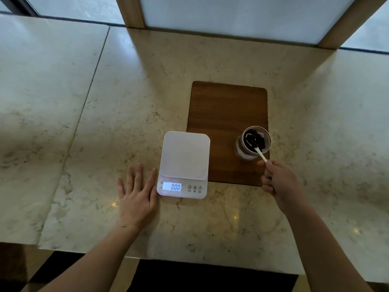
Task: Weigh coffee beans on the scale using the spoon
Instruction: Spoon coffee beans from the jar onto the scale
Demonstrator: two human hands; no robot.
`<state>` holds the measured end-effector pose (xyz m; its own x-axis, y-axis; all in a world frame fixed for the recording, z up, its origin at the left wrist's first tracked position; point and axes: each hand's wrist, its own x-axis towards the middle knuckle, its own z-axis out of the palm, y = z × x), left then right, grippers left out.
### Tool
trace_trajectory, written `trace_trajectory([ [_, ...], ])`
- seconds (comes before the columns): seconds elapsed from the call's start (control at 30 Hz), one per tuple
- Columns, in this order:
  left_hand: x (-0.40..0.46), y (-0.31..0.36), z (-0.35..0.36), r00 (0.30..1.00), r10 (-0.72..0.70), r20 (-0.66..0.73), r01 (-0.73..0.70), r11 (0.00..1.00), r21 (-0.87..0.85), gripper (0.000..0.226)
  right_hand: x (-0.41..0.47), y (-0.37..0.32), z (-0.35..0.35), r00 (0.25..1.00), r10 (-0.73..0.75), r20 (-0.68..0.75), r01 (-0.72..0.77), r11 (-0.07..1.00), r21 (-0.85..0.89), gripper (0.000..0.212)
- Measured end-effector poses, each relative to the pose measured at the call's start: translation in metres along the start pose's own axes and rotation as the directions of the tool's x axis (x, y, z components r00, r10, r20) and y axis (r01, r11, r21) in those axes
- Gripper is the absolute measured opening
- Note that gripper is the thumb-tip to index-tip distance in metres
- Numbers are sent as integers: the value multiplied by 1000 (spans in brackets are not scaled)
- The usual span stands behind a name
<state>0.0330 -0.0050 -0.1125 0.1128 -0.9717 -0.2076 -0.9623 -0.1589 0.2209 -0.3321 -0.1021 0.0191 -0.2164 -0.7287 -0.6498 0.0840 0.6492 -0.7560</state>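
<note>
Two bare hands are at work over a pale marble counter [63, 123], and going from left to right the picture is easy to follow. Nearest the left, the left hand [136, 197] lies palm down on the stone, fingers spread and flat, its thumb side just beside the near left edge of the scale [185, 163]; whether it actually touches the casing I cannot tell. It grips nothing.

Next comes the white scale, switched on, its lit display [172, 186] showing zeros and three small buttons to the right of that. The weighing platform is bare: no cup, no bean on it.

Farther right, a dark wooden board [225, 114] lies on the counter, with the scale's right edge meeting or overlapping its left side. On the board's near right part stands a clear cup [248, 148] holding the coffee beans [255, 139]. The white spoon [260, 153] dips into the beans, its handle slanting toward the right hand [280, 180], whose fingers are curled and pinch the handle's end.

As I judge it, the work has only begun: the scale reads zero and the scoop is still in the cup. Lifting a spoonful, carrying it left to the platform, and reading the weight all remain.
</note>
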Motion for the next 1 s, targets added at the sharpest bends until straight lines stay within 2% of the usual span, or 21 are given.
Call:
trace_trajectory([
  [0.17, 4, -3, -2, 1000, -9, 28, 8, 1000, 3, 62, -5, 2, 4, 1000, -10, -20, 10, 1000, 4, 29],
  [0.43, 1, -5, -6, 999, 34, 38, -37, 997, 73, 86, -5, 4, 1, 1000, -14, 0, 14, 999, 34, 29],
  [0.7, 2, 0, -8, 1000, -16, 24, 16, 1000, 4, 68, 5, 7, 3, 1000, -22, 5, 22, 999, 47, 28],
  [1.0, 3, 0, -5, 1000, -26, 5, 26, 1000, -17, 64, -1, -2, -1, 999, -30, 40, 27, 997, 76, 27],
])
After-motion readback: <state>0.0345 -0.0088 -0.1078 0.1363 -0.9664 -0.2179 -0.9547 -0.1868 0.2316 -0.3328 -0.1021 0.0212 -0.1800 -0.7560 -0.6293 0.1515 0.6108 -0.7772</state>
